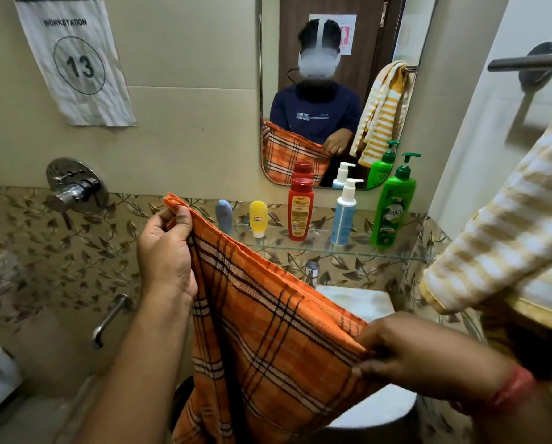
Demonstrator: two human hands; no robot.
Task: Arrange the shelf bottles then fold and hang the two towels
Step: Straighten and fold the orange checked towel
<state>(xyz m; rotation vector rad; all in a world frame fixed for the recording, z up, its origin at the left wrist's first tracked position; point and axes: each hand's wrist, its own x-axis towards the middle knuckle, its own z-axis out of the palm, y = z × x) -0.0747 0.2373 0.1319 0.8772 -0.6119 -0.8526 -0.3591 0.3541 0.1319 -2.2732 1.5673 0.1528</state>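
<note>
Orange plaid towel [268, 331], doubled, top corners pinched by left hand [165, 251], right hand [428, 354]

Orange plaid towel [268, 331], pinched between left hand [165, 248] and right hand [406, 350]: woven cloth, matt, ribbed weave, rough looped edge. Yellow-striped towel [505, 245] right of right hand: cloth, matt, soft nap. Glass shelf [348, 251] beyond hands: clear, smooth, glossy. Bottles on it, red bottle [300, 209] and green pump bottle [393, 209] among them: plastic, smooth, sheen noted. Shower mixer [75, 187] left of left hand: polished metal, mirror-bright. Workstation sign [75, 62] above it: paper, matt, creased.
</note>
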